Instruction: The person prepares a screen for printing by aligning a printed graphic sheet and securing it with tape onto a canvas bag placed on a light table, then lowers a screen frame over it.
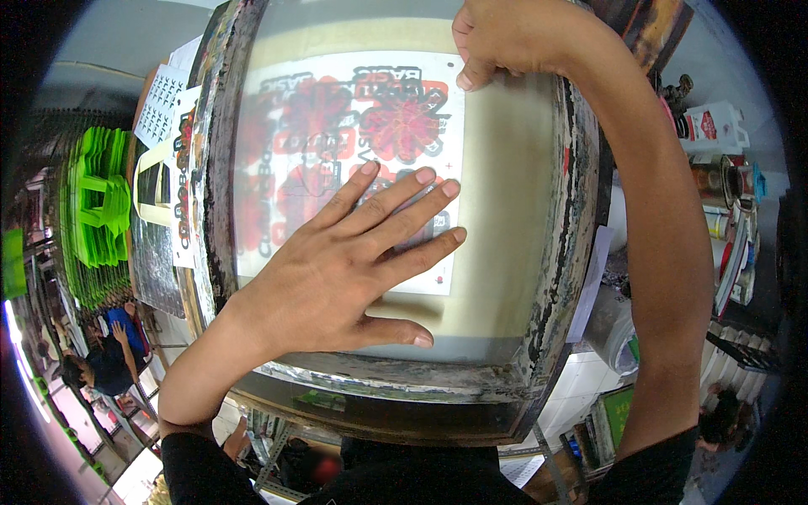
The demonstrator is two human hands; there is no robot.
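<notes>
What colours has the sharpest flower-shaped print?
The flower-shaped print is mostly red with black; head view.

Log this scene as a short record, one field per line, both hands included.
Left grip: open, spread palm down over the lower part of the sheet
Right grip: curled at the sheet's upper right corner; whether it pinches anything is unclear
Sheet: white, red-and-black flower designs, blurrier toward the left
Frame: worn, paint-stained, around the sheet
Left side: bright green pieces, another person
Right side: white jug
</notes>
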